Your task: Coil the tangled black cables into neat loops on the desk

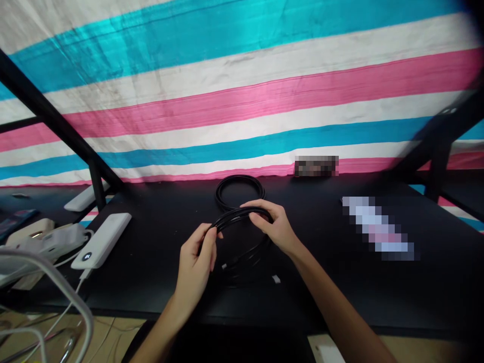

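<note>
Between my two hands is a coiled black cable [233, 214], held up above the dark table. My left hand [200, 249] pinches the left side of the coil between thumb and fingers. On the upper right of the loop, my right hand [270, 222] is closed around the strands. The lower loops of this cable look blurred, and a small light-coloured end shows near my left fingers. Just beyond my hands, a second coil of black cable [240, 177] lies on the table. A small white tag or scrap [276, 279] is visible below the held loop.
A white power bank [109, 237] with a cable plugged in lies on the black table [159, 282] at left. Farther left are a white power strip [56, 242] and looping white cables. Black metal bars [64, 121] flank a striped sheet [242, 111]. Two pixelated items lie right.
</note>
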The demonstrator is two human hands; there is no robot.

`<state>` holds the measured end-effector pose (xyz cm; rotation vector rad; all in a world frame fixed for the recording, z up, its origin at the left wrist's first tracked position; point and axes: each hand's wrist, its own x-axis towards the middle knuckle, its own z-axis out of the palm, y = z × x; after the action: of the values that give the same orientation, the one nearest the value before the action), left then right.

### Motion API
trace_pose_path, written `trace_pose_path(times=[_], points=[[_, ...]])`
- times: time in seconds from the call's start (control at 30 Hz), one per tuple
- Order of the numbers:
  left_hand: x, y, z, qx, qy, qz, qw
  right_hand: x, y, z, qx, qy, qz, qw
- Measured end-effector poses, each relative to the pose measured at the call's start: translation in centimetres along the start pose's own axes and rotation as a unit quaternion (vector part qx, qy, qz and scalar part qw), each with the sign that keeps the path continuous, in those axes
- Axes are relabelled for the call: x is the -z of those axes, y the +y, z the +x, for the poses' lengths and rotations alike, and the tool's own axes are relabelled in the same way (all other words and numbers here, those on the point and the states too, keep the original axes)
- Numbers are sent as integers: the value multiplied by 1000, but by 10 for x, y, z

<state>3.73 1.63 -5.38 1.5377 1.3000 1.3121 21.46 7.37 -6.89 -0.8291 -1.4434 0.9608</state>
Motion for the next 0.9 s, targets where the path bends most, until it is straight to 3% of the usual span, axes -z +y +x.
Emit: trace_pose_path(times=[0.23,0.47,0.63,0.77,0.9], points=[[5,0,3,-15,14,50,999,1,9,-2,2,0,-9,1000],[12,0,3,-44,53,82,994,3,-1,-4,-27,-143,-9,989],[11,-4,2,-52,44,94,993,3,0,-6,-46,-118,29,991],[12,-19,0,-7,100,90,991,5,10,-6,-51,-68,109,990],[12,-33,0,0,156,64,986,6,8,-4,-51,-46,259,964]])
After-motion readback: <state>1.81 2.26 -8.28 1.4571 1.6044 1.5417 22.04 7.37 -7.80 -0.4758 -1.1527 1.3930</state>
